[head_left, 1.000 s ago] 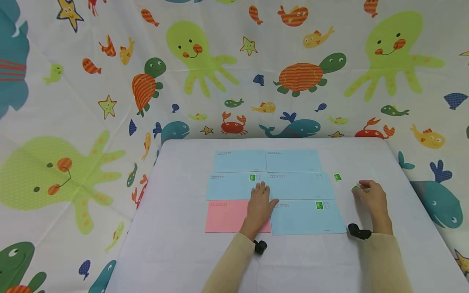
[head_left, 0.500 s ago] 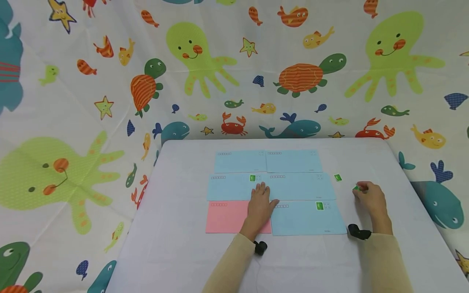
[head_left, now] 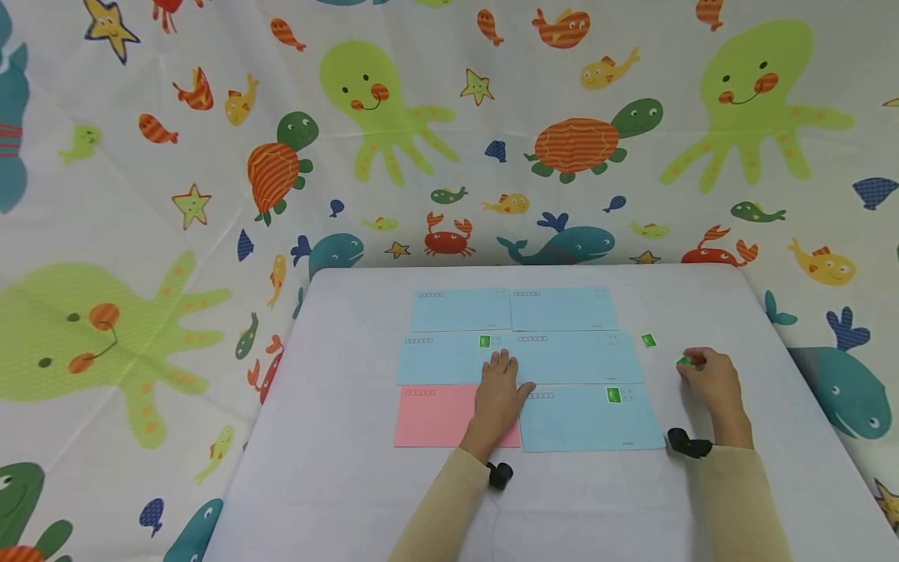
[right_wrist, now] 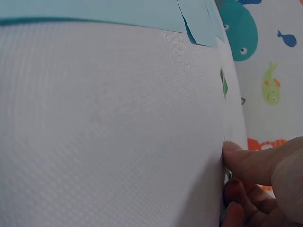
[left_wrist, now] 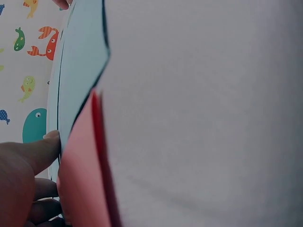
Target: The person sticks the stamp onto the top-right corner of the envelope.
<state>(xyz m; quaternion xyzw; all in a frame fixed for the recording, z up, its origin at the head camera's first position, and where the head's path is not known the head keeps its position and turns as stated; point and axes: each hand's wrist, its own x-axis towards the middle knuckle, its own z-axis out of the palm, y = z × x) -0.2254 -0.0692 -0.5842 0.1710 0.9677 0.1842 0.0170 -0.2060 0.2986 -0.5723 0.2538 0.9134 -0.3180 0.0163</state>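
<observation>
Lengthwise, the pink envelope (head_left: 430, 417) runs sideways, partly under the left hand (head_left: 497, 396).

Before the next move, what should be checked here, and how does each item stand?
1. Left hand on the pink envelope: ok.
2. Right hand at a green stamp: ok, touching it.
3. That stamp clear of the table: cannot tell.
4. Other loose stamp in plain view: ok.
5. Farthest two blue envelopes stamped: not ok, no stamp on either.
6. Pink envelope's top right corner visible: not ok, left hand covers it.
</observation>
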